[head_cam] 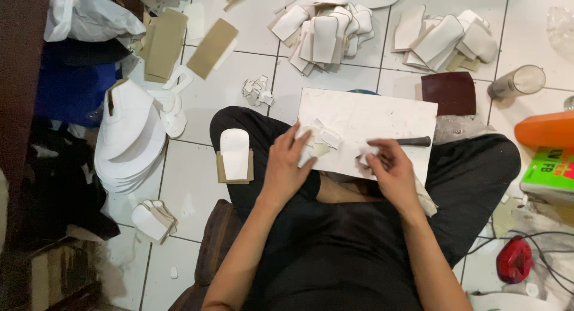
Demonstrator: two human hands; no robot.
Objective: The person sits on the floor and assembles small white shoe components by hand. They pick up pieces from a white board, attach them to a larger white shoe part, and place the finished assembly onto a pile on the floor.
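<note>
While the left hand (286, 167) presses a white cut piece (317, 138) flat on the board (382, 117), the right hand (388, 167) grips a dark-handled tool (412, 141). Finished white pieces (326, 33) lie stacked on the floor (239, 90); this one remains unfinished.

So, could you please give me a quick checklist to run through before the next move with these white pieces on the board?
1. Board rests flat across the lap: ok.
2. Left hand pins the white pieces on the board: ok.
3. Right hand holds a small white piece: ok.
4. Dark-handled tool lies on the board by the right hand: ok.
5. Tool's blade away from the fingers: cannot tell, it is hidden.
6. Finished piece set aside on the knee: ok.
</note>
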